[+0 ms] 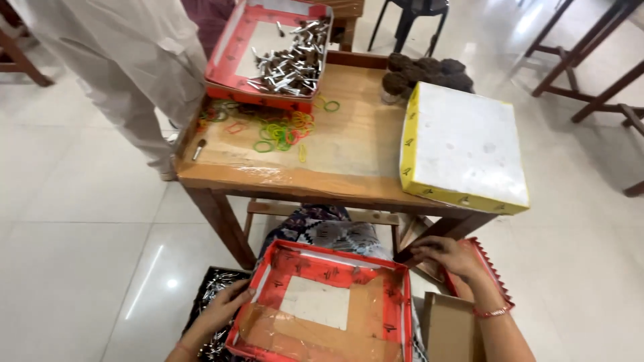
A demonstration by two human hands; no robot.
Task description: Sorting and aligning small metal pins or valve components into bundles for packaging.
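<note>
Bottom centre: empty red cardboard tray [322,302], taped base, held in the lap. Left hand [225,308] curled on its left edge; right hand [449,256] fingers closed at its far right corner. Nothing loaded yet, I judge. Beyond, on the wooden table [335,157]: loose rubber bands [282,131], upper-centre tray of metallic sticks [292,60].

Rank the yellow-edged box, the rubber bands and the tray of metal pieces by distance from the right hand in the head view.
From the right hand:
1. Yellow-edged box, on the table's right end, just above the hand.
2. Rubber bands, mid-table, to the left.
3. Tray of metal pieces, at the table's far edge.
</note>
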